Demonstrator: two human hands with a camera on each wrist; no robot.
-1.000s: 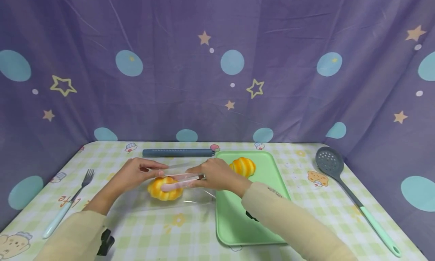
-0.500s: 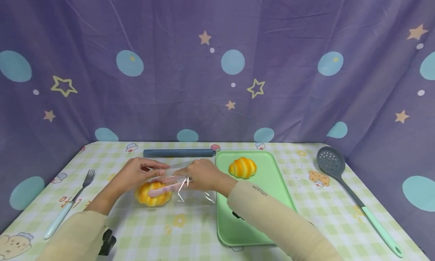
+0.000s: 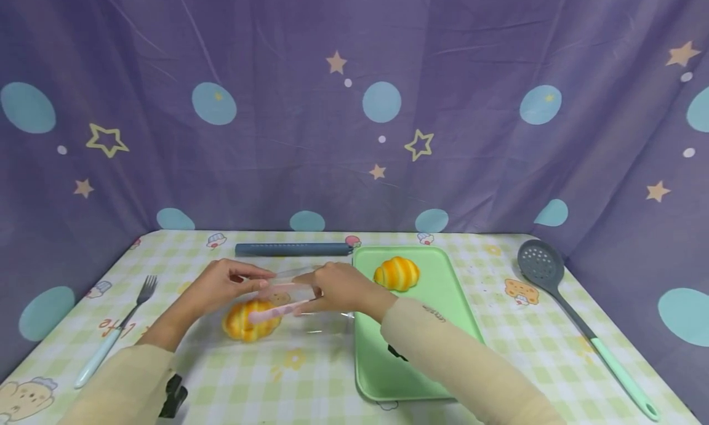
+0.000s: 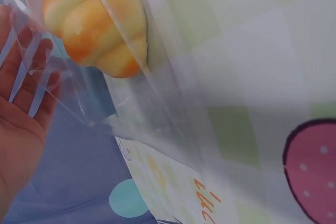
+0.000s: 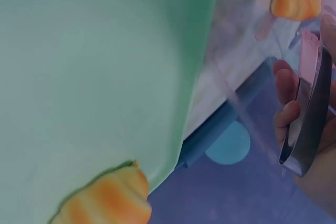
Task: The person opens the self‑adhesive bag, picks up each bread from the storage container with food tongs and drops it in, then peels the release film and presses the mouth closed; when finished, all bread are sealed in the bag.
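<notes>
My left hand [image 3: 228,285] holds the upper edge of a clear plastic bag [image 3: 327,323] between thumb and fingers. Inside the bag is a yellow-orange bread roll [image 3: 237,324], seen through the film in the left wrist view, where the fingers are spread behind the bag. From the right, my right hand [image 3: 344,288] grips metal tongs [image 5: 317,106] with pink tips. Those tips reach into the bag's mouth; one pink arm overlaps the roll in the head view, and the arms stand apart. A second bread roll [image 3: 396,274] lies on the green tray [image 3: 410,376].
Behind the hands lies a dark blue tube-shaped item [image 3: 293,250]. A fork [image 3: 119,329] lies at the left, a slotted skimmer [image 3: 576,317] at the right. The checked tablecloth [image 3: 238,388] ends at a purple curtain [image 3: 310,130].
The roll has shifted left and slightly nearer, deeper into the bag. My right hand went left with the tongs, then drew back a little right. My left hand has stayed in place.
</notes>
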